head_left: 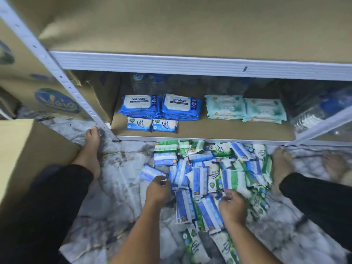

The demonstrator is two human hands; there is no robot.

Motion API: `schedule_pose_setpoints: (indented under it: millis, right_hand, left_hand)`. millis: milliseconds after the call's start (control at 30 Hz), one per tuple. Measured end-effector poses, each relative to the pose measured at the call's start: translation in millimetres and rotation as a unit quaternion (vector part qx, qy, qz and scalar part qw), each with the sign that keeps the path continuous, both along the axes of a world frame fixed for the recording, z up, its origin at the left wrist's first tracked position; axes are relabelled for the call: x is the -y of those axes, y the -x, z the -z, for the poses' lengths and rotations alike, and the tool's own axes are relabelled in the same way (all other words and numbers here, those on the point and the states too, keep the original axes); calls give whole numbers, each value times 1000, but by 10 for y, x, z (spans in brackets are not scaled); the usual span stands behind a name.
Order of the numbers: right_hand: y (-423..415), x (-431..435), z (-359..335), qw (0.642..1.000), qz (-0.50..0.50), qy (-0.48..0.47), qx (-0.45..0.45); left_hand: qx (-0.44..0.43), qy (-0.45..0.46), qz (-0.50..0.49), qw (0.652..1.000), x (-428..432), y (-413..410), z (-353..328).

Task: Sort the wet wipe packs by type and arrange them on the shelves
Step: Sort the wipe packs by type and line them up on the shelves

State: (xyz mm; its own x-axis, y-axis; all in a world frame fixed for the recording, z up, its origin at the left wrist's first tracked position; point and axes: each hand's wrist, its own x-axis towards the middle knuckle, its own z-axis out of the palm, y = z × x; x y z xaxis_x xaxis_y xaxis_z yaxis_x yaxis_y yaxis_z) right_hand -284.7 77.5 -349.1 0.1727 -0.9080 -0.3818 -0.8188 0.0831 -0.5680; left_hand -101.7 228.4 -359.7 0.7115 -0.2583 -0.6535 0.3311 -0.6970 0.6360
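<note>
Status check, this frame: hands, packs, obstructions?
Left hand holds blue pack. Right hand in floor pile, grip unclear. Two small packs on bottom shelf; nothing blocking.

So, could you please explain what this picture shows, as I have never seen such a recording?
No machine here: a camera worn on a person's head looks down at their own hands. The left hand holds a small blue wipe pack; the right hand reaches into the pile of blue and green packs on the floor, grip unclear. On the bottom shelf lie blue Antabax packs, pale green packs and two small blue packs.
</note>
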Motion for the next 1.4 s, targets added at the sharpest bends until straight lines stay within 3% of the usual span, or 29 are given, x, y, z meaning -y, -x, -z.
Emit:
schedule_pose_setpoints:
  millis: [267,467,667,900,1167,1400]
  right_hand:
    - [329,-299,50,973,-195,3,-124]
    - [259,-384,232,950,-255,25,-179]
    - [309,-509,465,935,-265,47,-231]
    - [293,-518,675,933,-252,96,-240]
    - [263,-456,500,934,-272,57,-225]
    - [222,-267,72,930,-307,-28,-200]
  left_hand:
    - [-50,-44,18,998,-266,703,52]
    - [-74,-42,-13,996,-148,760,183]
    - [-48,-68,-26,996,71,976,351]
    - [88,-132,-17,987,328,1231,513]
    - [61,-107,19,992,226,1126,420]
    - [-6,-25,-2,1000,45,933,136]
